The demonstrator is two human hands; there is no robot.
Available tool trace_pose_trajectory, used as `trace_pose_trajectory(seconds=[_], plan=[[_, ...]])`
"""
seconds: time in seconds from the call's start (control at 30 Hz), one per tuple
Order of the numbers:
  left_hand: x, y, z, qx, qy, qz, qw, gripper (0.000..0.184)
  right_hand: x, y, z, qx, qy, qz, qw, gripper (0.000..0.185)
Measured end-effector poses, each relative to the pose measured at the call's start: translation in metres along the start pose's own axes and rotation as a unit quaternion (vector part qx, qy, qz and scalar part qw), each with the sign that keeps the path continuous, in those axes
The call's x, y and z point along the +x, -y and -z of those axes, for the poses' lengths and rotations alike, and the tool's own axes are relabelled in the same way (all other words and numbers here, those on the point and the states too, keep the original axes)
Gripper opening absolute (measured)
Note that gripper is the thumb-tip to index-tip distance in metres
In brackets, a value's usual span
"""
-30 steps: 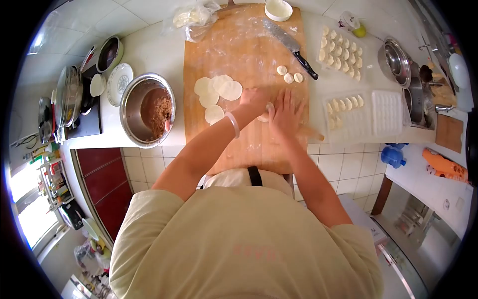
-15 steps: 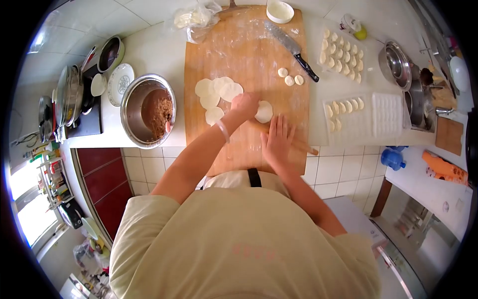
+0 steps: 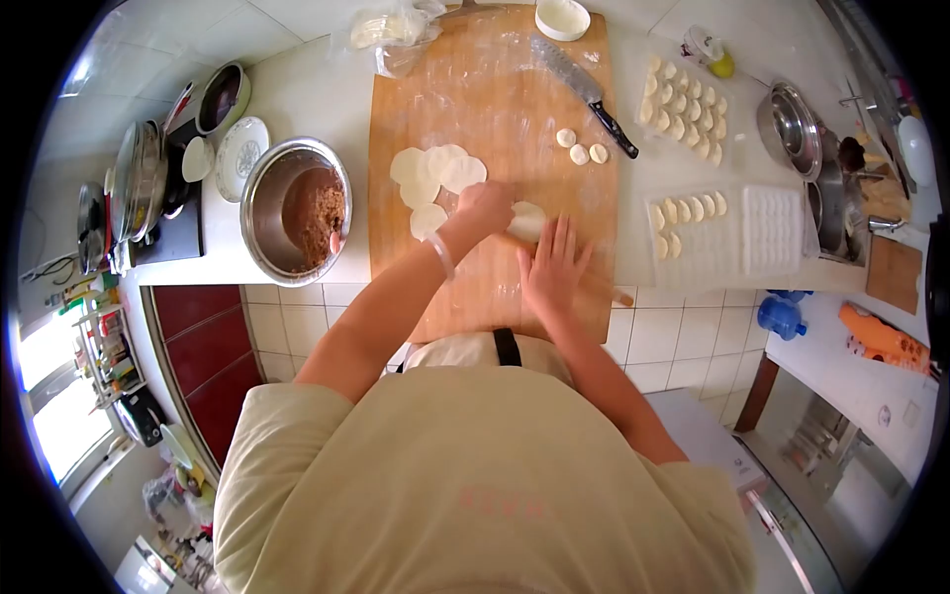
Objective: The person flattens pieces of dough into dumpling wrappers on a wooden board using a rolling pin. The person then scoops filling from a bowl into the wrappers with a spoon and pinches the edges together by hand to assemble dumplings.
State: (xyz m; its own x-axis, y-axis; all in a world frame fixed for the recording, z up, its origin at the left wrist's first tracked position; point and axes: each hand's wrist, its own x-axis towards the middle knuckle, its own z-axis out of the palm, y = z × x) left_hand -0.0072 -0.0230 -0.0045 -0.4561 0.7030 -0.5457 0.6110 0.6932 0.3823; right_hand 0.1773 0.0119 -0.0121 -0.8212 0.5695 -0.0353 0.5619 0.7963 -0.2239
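Note:
On the wooden board [image 3: 465, 99], my left hand [image 3: 483, 210] is closed at the left edge of a round dough wrapper [image 3: 528, 220], fingertips pinching it as far as I can see. My right hand [image 3: 550, 277] lies flat with fingers stretched over a rolling pin [image 3: 620, 296], whose end sticks out to the right. The pin crosses the wrapper's near edge. Rolled wrappers [image 3: 419, 178] overlap in a pile just left of my left hand. Small dough pieces [image 3: 579, 154] sit farther up the board, beyond my right hand.
A cleaver [image 3: 584, 91] lies near the board's upper right, below a white bowl [image 3: 562, 20]. To the left stands a metal bowl [image 3: 253, 238] of meat filling [image 3: 322, 223]. Dumplings [image 3: 683, 109] fill one tray at right; a nearer tray [image 3: 693, 247] holds several more.
My right hand has slid slightly forward with the rolling pin, which now covers more of the wrapper's near side. My left hand stays at the wrapper's edge. The view has shifted a little.

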Motion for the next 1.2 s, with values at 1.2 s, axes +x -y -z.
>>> trace_pose_trajectory(seconds=[1.2], plan=[[0.039, -0.021, -0.033, -0.031, -0.067, -0.216, 0.974, 0.015, 0.009, -0.030, 0.013, 0.019, -0.023, 0.010, 0.999, 0.046]])
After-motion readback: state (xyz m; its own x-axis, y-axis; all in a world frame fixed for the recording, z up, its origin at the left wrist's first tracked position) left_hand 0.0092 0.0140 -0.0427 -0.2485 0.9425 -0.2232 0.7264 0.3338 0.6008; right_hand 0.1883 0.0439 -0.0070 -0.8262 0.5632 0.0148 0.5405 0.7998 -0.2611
